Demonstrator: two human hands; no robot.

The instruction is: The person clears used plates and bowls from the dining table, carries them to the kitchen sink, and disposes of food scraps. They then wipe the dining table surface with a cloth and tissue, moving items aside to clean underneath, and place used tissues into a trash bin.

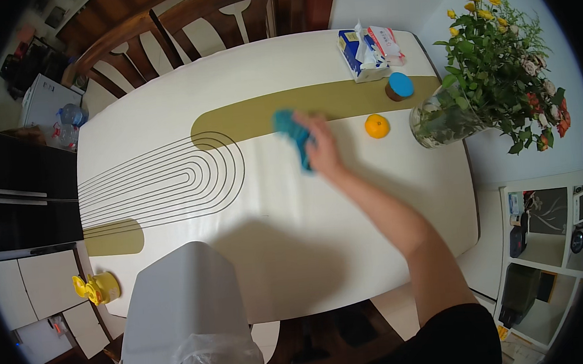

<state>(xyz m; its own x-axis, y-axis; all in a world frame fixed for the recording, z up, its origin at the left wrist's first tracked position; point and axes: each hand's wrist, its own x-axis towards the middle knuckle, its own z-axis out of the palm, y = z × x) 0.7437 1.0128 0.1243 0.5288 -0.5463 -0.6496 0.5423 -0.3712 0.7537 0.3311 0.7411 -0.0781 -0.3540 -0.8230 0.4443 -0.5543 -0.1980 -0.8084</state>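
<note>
My right hand [323,147] reaches over the middle of the table, its fingers on a teal cloth [293,128]; both are blurred. The cloth lies across the edge of the olive band printed on the cream tablecloth [282,198]. To the right of the hand sits an orange mandarin [377,126], and behind it a small brown jar with a blue lid [400,85]. My left hand is out of view. A grey plastic bin [193,295], with a clear bag at its lower end, stands at the near left and hides part of the table edge.
A tissue box [356,58] and a white-and-red packet [386,43] occupy the far right corner. Beside them stands a glass vase [439,121] of flowers. A yellow container [103,288] is at the near left. Wooden chairs [133,53] line the far edge.
</note>
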